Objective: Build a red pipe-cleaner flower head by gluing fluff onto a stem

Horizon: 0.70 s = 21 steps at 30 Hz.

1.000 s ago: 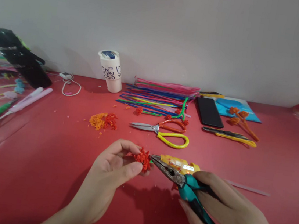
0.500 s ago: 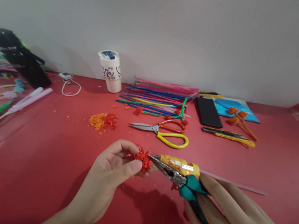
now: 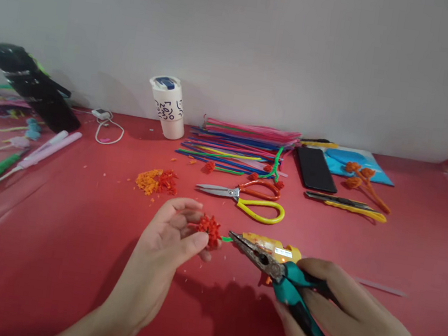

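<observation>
Between the thumb and fingers of my left hand is a red spiky pom-pom, with a short green stem showing at its right side. My right hand is wrapped round needle-nose pliers with teal and black handles. The pliers' tips lie close to the stem's right end, apart from the pom-pom. Behind the pliers a yellow glue gun rests on the table, partly covered by the jaws. Scissors with one orange and one yellow handle lie beyond my hands.
Orange clippings and red clippings lie in a heap. Pipe cleaners, a white tumbler, a black phone and a utility knife are along the back. A clear glue stick lies right; a black bottle leans left.
The pliers' tips have come away from the red pom-pom and their handles have spread. My left hand has shifted slightly left with the pom-pom, and the green stem now shows.
</observation>
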Each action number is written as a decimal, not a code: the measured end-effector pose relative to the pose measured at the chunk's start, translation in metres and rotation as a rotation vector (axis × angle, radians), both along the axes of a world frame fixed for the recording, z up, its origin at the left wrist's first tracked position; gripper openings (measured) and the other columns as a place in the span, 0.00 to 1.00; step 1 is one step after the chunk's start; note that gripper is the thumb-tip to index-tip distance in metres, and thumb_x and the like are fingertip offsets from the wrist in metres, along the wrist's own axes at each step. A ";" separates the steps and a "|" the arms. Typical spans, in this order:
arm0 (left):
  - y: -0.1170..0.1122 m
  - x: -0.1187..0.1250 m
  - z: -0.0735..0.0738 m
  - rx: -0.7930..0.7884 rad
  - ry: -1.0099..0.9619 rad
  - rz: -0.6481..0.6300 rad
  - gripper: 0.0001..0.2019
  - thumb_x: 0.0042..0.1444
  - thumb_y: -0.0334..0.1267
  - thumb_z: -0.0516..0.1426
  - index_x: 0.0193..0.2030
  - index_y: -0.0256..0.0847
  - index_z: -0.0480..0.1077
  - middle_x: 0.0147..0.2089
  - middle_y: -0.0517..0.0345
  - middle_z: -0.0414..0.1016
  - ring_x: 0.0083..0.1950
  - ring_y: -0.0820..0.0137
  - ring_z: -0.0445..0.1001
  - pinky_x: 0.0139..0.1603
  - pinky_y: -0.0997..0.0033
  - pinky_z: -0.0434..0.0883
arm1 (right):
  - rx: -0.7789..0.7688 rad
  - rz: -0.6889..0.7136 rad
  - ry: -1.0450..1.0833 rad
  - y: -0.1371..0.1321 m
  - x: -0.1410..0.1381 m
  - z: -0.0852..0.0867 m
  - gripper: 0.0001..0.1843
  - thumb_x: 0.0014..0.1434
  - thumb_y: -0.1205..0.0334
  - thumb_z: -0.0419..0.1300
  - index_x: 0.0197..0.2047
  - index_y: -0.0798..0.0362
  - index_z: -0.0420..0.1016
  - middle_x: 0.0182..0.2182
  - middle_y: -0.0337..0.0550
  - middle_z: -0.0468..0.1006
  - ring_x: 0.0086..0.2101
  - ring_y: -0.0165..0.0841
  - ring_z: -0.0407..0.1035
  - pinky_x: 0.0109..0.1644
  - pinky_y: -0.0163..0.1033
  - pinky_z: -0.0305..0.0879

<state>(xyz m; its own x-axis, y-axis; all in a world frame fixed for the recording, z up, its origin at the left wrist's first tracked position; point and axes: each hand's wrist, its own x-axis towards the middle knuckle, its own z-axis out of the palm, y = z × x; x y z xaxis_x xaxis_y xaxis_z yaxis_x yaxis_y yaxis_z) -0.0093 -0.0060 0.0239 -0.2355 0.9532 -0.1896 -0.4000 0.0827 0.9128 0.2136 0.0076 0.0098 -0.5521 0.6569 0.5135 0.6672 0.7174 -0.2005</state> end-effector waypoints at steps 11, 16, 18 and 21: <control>-0.002 -0.001 -0.006 0.043 -0.076 -0.101 0.11 0.47 0.30 0.65 0.38 0.42 0.73 0.34 0.62 0.76 0.35 0.73 0.77 0.40 0.74 0.74 | -0.109 0.034 0.001 -0.003 0.000 -0.002 0.07 0.59 0.66 0.56 0.33 0.48 0.74 0.38 0.44 0.73 0.33 0.31 0.72 0.34 0.34 0.70; -0.002 -0.001 -0.006 0.046 -0.058 -0.121 0.10 0.47 0.29 0.65 0.37 0.42 0.73 0.33 0.63 0.75 0.36 0.75 0.76 0.40 0.77 0.72 | -0.100 0.037 -0.006 -0.002 0.001 -0.004 0.07 0.59 0.66 0.55 0.34 0.48 0.74 0.39 0.45 0.73 0.33 0.31 0.72 0.35 0.35 0.70; -0.002 0.000 -0.005 0.051 -0.052 -0.131 0.10 0.47 0.28 0.65 0.37 0.41 0.73 0.33 0.62 0.75 0.36 0.75 0.76 0.39 0.78 0.72 | -0.107 0.039 -0.001 -0.001 -0.001 -0.003 0.07 0.59 0.66 0.55 0.34 0.48 0.74 0.39 0.45 0.73 0.33 0.31 0.72 0.35 0.35 0.70; -0.002 0.001 -0.004 0.050 -0.036 -0.124 0.10 0.47 0.28 0.65 0.37 0.41 0.72 0.35 0.61 0.77 0.36 0.74 0.77 0.38 0.77 0.72 | -0.112 0.044 0.015 -0.001 -0.002 -0.003 0.08 0.60 0.66 0.54 0.33 0.49 0.74 0.38 0.44 0.73 0.34 0.32 0.72 0.35 0.36 0.69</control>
